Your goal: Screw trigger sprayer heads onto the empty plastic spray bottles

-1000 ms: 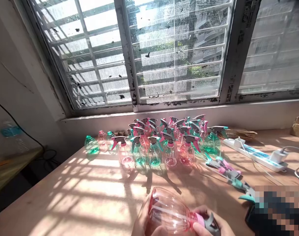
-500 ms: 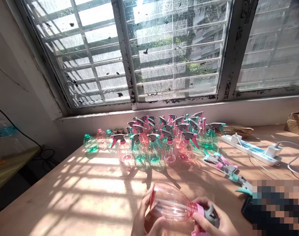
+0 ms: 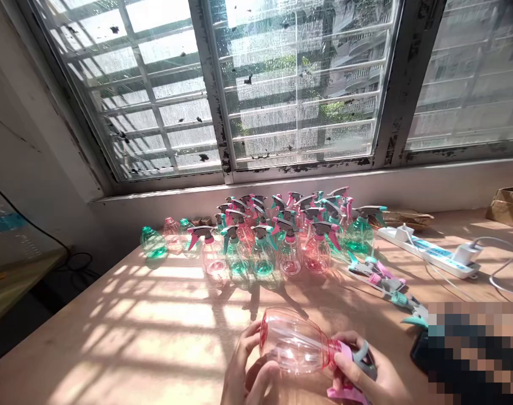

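Observation:
A clear pink spray bottle lies on its side in the air above the near part of the table, with its base to the left and its neck to the right. My left hand curls around the base end. My right hand grips the pink collar and the grey-and-pink trigger head at the neck. Through the bottle wall a thin tube shows inside. Some of the trigger head is covered by my right fingers.
Several pink and green spray bottles stand upright in a group by the window. Capless bottles are at left. Loose trigger heads lie at right, near a white power strip and a dark object beside a pixelated patch.
Both hands stay on the spray bottle. The trigger head has turned slightly in my right hand, so more of its pink trigger shows. My view has shifted a little.

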### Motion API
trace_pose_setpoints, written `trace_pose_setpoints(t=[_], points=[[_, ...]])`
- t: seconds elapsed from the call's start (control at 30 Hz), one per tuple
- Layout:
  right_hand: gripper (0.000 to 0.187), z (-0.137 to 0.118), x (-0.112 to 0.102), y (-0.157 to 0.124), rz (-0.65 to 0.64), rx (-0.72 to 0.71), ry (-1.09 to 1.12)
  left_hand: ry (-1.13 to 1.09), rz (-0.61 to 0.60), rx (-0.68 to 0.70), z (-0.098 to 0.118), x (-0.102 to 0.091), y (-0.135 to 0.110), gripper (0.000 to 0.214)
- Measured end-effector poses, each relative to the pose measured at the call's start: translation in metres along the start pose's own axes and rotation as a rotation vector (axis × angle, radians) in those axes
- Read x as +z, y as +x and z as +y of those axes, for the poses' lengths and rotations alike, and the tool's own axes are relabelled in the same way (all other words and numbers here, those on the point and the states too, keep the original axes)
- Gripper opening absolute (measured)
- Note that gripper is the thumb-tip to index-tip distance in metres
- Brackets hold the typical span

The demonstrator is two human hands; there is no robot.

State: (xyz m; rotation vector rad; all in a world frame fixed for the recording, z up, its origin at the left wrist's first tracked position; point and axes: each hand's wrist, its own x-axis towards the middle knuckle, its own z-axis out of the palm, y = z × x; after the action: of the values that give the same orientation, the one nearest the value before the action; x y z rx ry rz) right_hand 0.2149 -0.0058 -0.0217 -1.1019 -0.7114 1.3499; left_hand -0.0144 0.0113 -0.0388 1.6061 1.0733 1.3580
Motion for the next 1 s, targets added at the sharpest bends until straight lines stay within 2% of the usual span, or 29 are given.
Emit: trace_pose_setpoints(t=[0.13, 0.27, 0.43, 0.6, 0.67, 0.77, 0.9, 1.0], points=[[0.058, 0.0, -0.002, 0.001, -0.041, 0.016, -0.025, 0.077, -0.018, 0.104, -0.005, -0.005, 0.002, 0.04], [0.054, 0.002, -0.007, 0.001, -0.099, 0.021, -0.075, 0.086, -0.083, 0.144, -0.009, -0.005, 0.002, 0.061], [0.053, 0.006, -0.01, 0.002, -0.133, 0.041, -0.099, 0.007, -0.039, 0.082, -0.003, -0.003, -0.001, 0.038], [0.054, -0.002, -0.007, 0.001, -0.051, 0.017, 0.028, 0.173, -0.051, 0.206, 0.0, -0.004, 0.001, 0.04], [0.053, -0.006, -0.005, 0.0, -0.043, 0.004, 0.047, 0.158, -0.068, 0.188, 0.001, -0.002, 0.002, 0.047], [0.052, -0.006, -0.003, -0.001, -0.045, -0.01, 0.017, 0.009, -0.106, 0.093, 0.004, 0.001, 0.002, 0.068], [0.052, -0.005, -0.003, -0.001, -0.093, -0.024, -0.025, -0.119, -0.036, -0.019, 0.007, 0.005, 0.0, 0.044], [0.05, -0.005, -0.006, 0.0, -0.077, 0.009, 0.021, -0.054, 0.01, 0.018, 0.006, 0.004, 0.0, 0.041]])
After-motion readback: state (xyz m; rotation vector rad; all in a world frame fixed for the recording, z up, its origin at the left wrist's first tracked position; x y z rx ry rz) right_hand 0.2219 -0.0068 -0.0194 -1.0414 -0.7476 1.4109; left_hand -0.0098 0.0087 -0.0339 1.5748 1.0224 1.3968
